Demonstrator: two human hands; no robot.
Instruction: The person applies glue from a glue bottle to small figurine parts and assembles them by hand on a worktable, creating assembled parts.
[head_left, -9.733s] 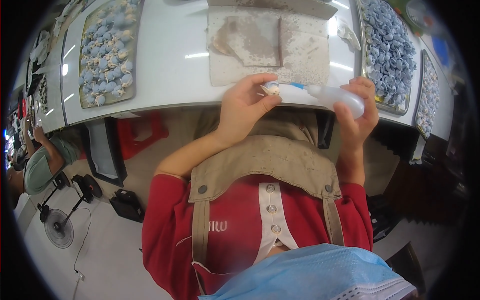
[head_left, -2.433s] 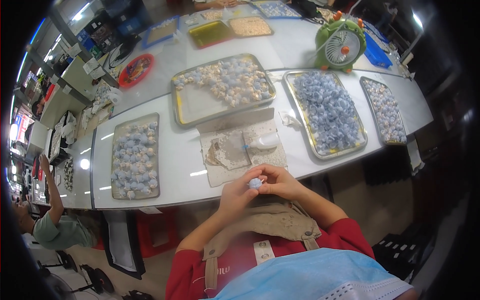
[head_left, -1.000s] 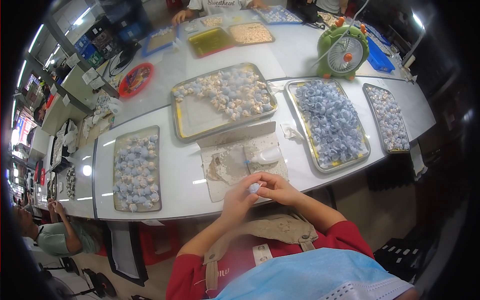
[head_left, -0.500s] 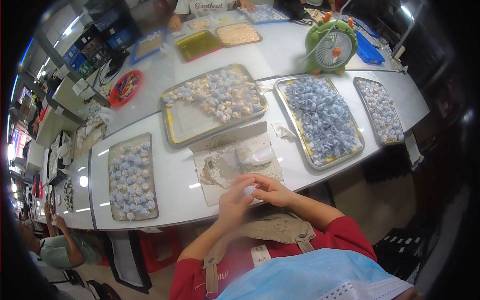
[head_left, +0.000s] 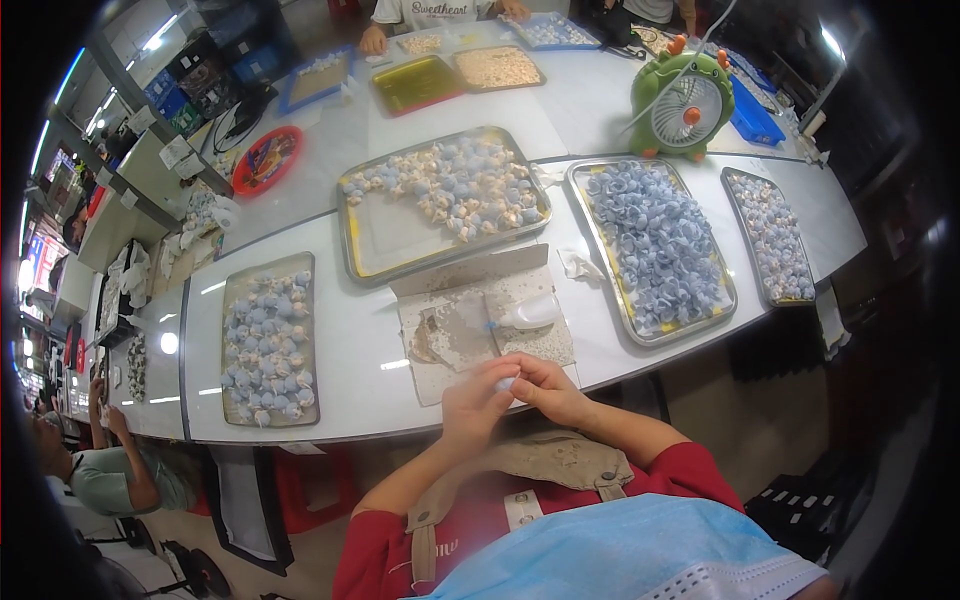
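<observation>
Over the near edge of the table, my left hand (head_left: 474,404) and my right hand (head_left: 556,396) meet, fingers closed around one small pale-blue piece (head_left: 505,384). Most of that piece is hidden by the fingers, and its exact kind is not clear. Just beyond my fingers lies a folded, stained cardboard sheet (head_left: 421,372). A white bottle (head_left: 535,313) with a thin blue tip rests on it. Behind the cardboard stands a large tray (head_left: 375,243) of small blue-and-beige figure parts. To the right, another tray (head_left: 630,322) is heaped with blue-grey cupped pieces.
A smaller tray (head_left: 233,300) of blue-and-beige parts is at left, another (head_left: 768,236) at far right. A green fan (head_left: 687,105), a red basket (head_left: 268,160) and a yellow tray (head_left: 417,86) stand farther back. Other people sit across the table and at left.
The view has shifted slightly, so the table's contents appear a little farther right. My hands stay together on the pale-blue piece, with fingers slightly repositioned.
</observation>
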